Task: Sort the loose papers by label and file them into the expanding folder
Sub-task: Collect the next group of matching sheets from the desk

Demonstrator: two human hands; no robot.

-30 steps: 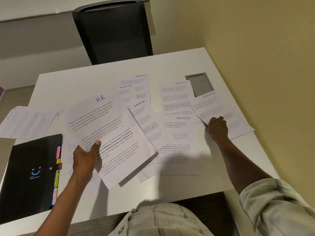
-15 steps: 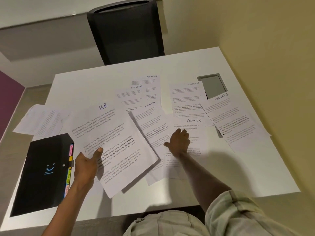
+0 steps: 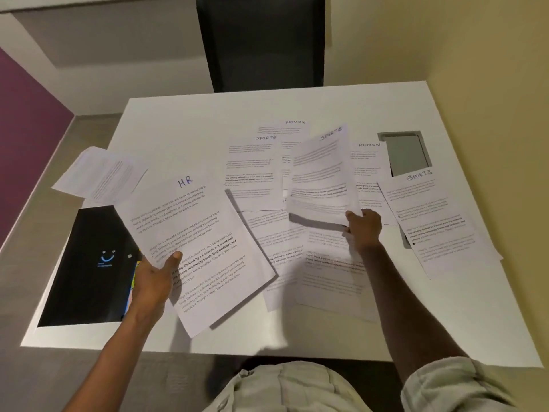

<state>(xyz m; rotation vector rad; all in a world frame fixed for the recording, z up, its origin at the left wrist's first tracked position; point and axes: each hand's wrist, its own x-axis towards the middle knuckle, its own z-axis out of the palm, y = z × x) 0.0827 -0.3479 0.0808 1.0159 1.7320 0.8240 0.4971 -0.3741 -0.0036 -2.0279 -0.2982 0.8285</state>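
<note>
Head view, left hand (image 3: 153, 278) grip holding HR sheet (image 3: 196, 248), right hand (image 3: 364, 228) grip pinching SPORTS sheet (image 3: 322, 176)

White table (image 3: 184, 120): rectangular top filling the middle of the view, its near edge running along 6 o'clock. Black mesh-backed office chair (image 3: 261, 40): at 12 o'clock, behind the far edge of the table, backrest facing the viewer. Grey rectangular cable hatch (image 3: 408, 154): recessed in the tabletop at 2 o'clock. Yellow wall (image 3: 475, 55): from 1 to 4 o'clock. Purple wall panel (image 3: 26, 138): at 9 o'clock, above a grey floor (image 3: 26, 281).
</note>
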